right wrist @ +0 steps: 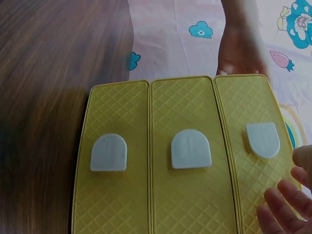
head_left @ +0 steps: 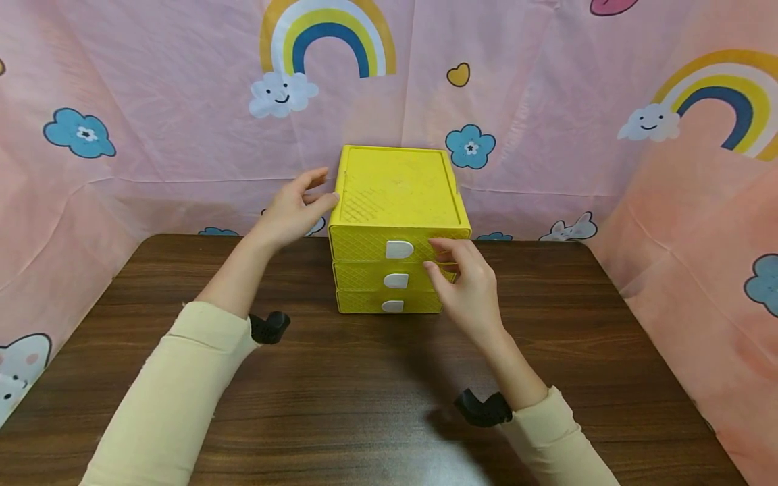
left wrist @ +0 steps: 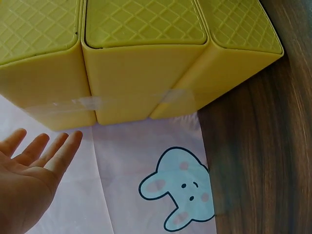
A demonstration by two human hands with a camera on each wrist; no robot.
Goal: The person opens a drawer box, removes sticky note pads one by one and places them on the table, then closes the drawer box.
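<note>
A yellow chest of drawers [head_left: 398,189] with three stacked drawers faces me on the table. Each drawer front has a white tab handle, and the top handle [head_left: 399,250] has its rounded end turned opposite to the other two. My left hand [head_left: 292,210] is at the chest's upper left side, thumb tip right at the top edge. In the left wrist view its fingers [left wrist: 63,153] are spread loosely beside the side wall. My right hand [head_left: 471,287] is before the right part of the drawer fronts, fingers bent loosely with nothing between them. All drawers look closed.
The dark wooden table [head_left: 340,405] runs up to a pink cloth [head_left: 200,135] printed with rainbows, clouds and flowers, which hangs behind and on both sides. Clear tape [left wrist: 63,103] crosses the chest's side wall. A black wrist mount [head_left: 484,408] sticks out from each sleeve.
</note>
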